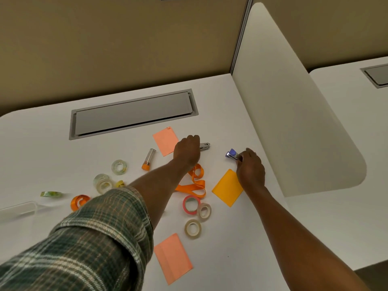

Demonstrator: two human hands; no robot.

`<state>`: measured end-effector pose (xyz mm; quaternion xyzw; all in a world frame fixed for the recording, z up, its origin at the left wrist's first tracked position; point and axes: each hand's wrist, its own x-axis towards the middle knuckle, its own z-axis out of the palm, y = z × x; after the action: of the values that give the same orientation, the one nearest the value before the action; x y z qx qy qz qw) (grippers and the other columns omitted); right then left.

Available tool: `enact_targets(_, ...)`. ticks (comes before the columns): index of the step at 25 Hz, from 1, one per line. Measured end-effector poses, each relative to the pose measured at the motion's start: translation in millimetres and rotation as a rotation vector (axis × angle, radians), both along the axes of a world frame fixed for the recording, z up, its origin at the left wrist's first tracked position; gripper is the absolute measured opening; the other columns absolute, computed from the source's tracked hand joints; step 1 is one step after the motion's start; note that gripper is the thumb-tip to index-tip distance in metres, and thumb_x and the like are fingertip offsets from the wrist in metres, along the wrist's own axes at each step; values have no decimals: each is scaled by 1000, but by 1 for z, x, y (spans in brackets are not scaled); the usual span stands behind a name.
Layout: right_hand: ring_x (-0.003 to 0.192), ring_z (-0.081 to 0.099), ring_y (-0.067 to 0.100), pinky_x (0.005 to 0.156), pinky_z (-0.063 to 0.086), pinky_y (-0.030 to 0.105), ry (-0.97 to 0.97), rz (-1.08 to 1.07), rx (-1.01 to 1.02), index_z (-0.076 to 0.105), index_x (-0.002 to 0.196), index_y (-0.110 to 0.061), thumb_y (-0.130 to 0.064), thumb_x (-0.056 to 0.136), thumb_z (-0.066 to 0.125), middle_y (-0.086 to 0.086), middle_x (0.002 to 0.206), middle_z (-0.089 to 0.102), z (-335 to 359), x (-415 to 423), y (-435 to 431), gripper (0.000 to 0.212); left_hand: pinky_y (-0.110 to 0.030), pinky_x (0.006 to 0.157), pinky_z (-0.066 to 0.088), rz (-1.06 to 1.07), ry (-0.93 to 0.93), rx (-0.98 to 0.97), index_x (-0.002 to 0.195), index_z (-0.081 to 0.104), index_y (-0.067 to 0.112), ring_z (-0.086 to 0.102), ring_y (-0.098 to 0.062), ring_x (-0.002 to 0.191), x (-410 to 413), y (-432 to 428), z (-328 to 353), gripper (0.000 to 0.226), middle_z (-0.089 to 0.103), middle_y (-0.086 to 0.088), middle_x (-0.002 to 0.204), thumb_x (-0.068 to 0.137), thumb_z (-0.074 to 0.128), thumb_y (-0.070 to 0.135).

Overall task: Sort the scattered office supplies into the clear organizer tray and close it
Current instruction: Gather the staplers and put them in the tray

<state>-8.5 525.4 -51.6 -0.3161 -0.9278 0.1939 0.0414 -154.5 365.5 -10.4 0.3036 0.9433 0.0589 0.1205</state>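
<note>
Both arms reach out to the far things at once, I think so that two can be picked up in one go. The left hand (186,150), just past the ribbon (194,182), has its fingers curled down on a metal tool (205,146). The tool's tip sticks out from under them. The right hand (249,168), to the right of the ribbon, pinches a purple stapler (232,154) at its back end, so the front pokes out.

The tray (19,210) is, I think, the clear blurry thing far left of the ribbon, at the picture's edge. I cannot tell if it is open. Nothing looks sorted yet, so the job seems just begun.

On the desk (241,248) I count seven tape rolls (190,204): four left of the ribbon, three just below it. One clear roll (102,182) may be two stacked. There are three pads: a pink pad (165,140) past the ribbon, a yellow pad (227,186) right beside it, and another pink pad (173,257) well below. One tube (149,159) with an orange cap lies to the left.
</note>
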Motion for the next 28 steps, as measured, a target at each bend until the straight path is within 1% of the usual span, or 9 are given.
enact_targets(2, 102, 61, 34, 79, 49, 42, 28, -13, 11, 64, 102, -4, -12, 95, 59, 14, 111, 64, 9, 1, -4, 12, -31, 61, 35, 106, -56, 107, 102, 54, 8, 60, -27, 85, 0, -12, 1, 14, 60, -9, 93, 89, 53, 3)
enact_targets(5, 93, 61, 28, 73, 49, 38, 100, -52, -66, 65, 103, -10, -18, 95, 59, 7, 102, 67, 28, -2, -23, 12, -31, 60, 42, 298, -199, 362, 94, 60, 9, 59, -24, 79, 1, -32, 8, 6, 66, -9, 89, 90, 61, 13)
enact_targets(8, 88, 63, 24, 69, 43, 31, 240, -67, -327, 65, 105, -11, -20, 97, 58, 4, 97, 70, 54, -8, -59, 14, -34, 68, 52, 465, -437, 624, 97, 64, 10, 64, -23, 82, 15, -67, 28, 14, 70, -6, 96, 87, 69, 18)
enact_targets(10, 86, 66, 21, 72, 48, 33, 304, -89, -536, 67, 103, -14, -23, 97, 59, 1, 93, 73, 71, -13, -87, 14, -41, 71, 59, 589, -670, 819, 100, 63, 7, 71, -32, 82, 30, -97, 42, 19, 73, -12, 96, 87, 71, 18)
enact_targets(14, 85, 71, 21, 78, 57, 39, 308, -166, -1039, 67, 107, -13, -21, 99, 54, 4, 95, 75, 98, -20, -151, 17, -35, 60, 60, 778, -965, 1098, 106, 63, 3, 72, -27, 71, 64, -166, 67, 20, 73, -17, 90, 90, 69, 13)
enact_targets(18, 85, 71, 27, 75, 59, 42, 270, -147, -1294, 63, 111, -7, -17, 100, 54, 15, 102, 74, 115, -23, -222, 18, -29, 58, 52, 790, -970, 1166, 108, 68, 2, 61, -22, 69, 92, -245, 80, 22, 69, -13, 86, 90, 69, 16)
enact_targets(20, 82, 70, 22, 70, 56, 36, 231, -98, -1294, 63, 110, -7, -18, 99, 55, 13, 99, 74, 121, -23, -259, 17, -28, 56, 49, 777, -940, 1159, 108, 70, 3, 58, -19, 66, 104, -285, 83, 20, 68, -12, 84, 90, 69, 13)
enact_targets(23, 82, 70, 18, 71, 56, 33, 131, 6, -1245, 63, 108, -10, -19, 98, 57, 7, 95, 74, 126, -19, -321, 15, -28, 53, 46, 755, -868, 1109, 108, 70, 7, 56, -17, 64, 122, -347, 87, 19, 68, -13, 82, 90, 70, 15)
enact_targets(28, 84, 70, 19, 76, 59, 38, -29, 150, -1156, 64, 104, -11, -19, 95, 59, 2, 92, 76, 120, 0, -417, 14, -30, 51, 44, 859, -837, 1070, 108, 57, 5, 55, -18, 60, 144, -442, 86, 26, 67, -24, 80, 89, 71, 16)
